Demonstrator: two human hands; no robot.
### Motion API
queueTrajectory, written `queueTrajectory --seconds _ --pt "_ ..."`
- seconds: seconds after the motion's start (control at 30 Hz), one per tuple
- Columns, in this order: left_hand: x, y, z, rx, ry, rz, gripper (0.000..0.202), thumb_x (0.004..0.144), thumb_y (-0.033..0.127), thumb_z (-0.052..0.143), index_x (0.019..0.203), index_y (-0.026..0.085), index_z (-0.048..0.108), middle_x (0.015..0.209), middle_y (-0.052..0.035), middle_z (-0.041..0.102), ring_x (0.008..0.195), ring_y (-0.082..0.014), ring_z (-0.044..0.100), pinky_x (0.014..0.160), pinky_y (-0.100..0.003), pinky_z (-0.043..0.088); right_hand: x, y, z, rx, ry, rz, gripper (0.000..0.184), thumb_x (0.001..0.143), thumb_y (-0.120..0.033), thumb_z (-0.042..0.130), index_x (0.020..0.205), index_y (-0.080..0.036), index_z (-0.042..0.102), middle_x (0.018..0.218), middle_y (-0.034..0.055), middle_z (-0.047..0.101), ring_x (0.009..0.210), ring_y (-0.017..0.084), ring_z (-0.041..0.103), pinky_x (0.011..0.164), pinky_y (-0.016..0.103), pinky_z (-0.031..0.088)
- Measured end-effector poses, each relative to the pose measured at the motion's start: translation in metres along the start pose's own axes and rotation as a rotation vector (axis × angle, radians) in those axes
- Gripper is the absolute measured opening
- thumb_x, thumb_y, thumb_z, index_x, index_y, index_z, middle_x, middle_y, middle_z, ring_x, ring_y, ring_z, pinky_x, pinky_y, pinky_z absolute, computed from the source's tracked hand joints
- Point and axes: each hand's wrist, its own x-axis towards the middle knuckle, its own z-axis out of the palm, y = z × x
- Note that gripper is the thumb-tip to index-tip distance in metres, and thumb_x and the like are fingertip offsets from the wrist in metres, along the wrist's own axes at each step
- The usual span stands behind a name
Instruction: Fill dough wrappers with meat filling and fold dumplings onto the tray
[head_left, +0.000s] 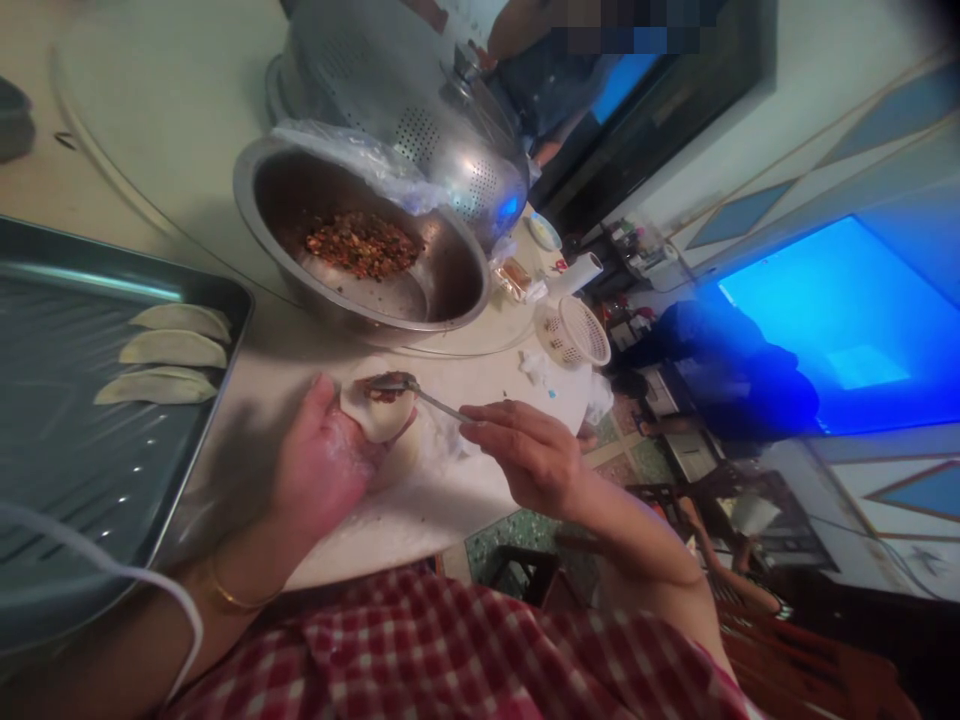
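My left hand (pixel 326 465) cups a round dough wrapper (pixel 379 412) above the table edge. My right hand (pixel 525 455) pinches the handle of a metal spoon (pixel 409 388), whose bowl rests on the wrapper with a bit of reddish filling. Just beyond stands a large steel bowl (pixel 457 290) with chopped reddish-brown filling (pixel 364 243) in it. Three folded dumplings (pixel 169 352) lie in a row on a metal tray (pixel 67 460) to the left.
A steel colander (pixel 420 120) leans behind the bowl, with a plastic bag over the bowl's rim. A small white basket (pixel 577 332) and small items sit at the table's right end. Another person stands beyond the table. A wooden chair stands at lower right.
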Motion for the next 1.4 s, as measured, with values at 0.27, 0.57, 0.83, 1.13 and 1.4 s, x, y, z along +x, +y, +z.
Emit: queueTrajectory --seconds 0.27,0.57,0.83,1.13,1.4 --pt "-0.003 -0.001 0.005 0.023 0.062 0.027 0.051 0.105 0.047 0.031 0.127 0.016 0.065 0.109 -0.0087 0.078 0.103 -0.0222 0.072 0.095 -0.035 0.057 -0.003 0.001 0.0 -0.025 0.017 0.008 0.03 0.096 -0.003 0.049 0.121 -0.012 0.063 0.105 0.0165 0.078 0.102 0.02 0.075 0.084 0.034 0.066" --pt "-0.001 -0.002 0.004 0.021 0.072 0.033 0.051 0.104 0.045 0.032 0.13 0.013 0.063 0.103 -0.0102 0.078 0.1 -0.0241 0.073 0.093 -0.037 0.059 -0.004 0.004 0.005 0.002 0.016 -0.006 0.028 0.096 -0.003 0.048 0.118 -0.008 0.063 0.105 0.0205 0.077 0.1 0.021 0.075 0.083 0.036 0.066" --pt "-0.001 0.0 0.004 0.031 0.069 0.014 0.049 0.104 0.044 0.032 0.122 0.015 0.066 0.099 -0.0091 0.078 0.106 -0.0244 0.072 0.099 -0.038 0.058 -0.002 -0.001 -0.002 0.047 0.054 0.102 0.033 0.095 -0.004 0.05 0.123 -0.014 0.064 0.109 0.0168 0.078 0.1 0.019 0.076 0.083 0.033 0.066" --pt "-0.001 -0.002 0.002 -0.02 0.068 0.074 0.049 0.103 0.042 0.038 0.138 0.012 0.056 0.12 -0.0126 0.075 0.113 -0.0265 0.071 0.094 -0.038 0.06 -0.015 0.006 -0.002 0.189 0.222 0.46 0.02 0.101 -0.02 0.053 0.113 -0.021 0.069 0.095 0.0057 0.08 0.084 0.015 0.077 0.074 0.028 0.065" --pt "-0.002 -0.001 0.006 0.0 0.076 0.066 0.051 0.105 0.042 0.032 0.131 0.009 0.06 0.112 -0.0122 0.078 0.104 -0.0239 0.073 0.089 -0.034 0.061 -0.006 0.006 0.007 0.096 0.101 0.335 0.019 0.099 -0.013 0.053 0.11 -0.015 0.068 0.092 0.0087 0.079 0.084 0.015 0.077 0.073 0.026 0.064"
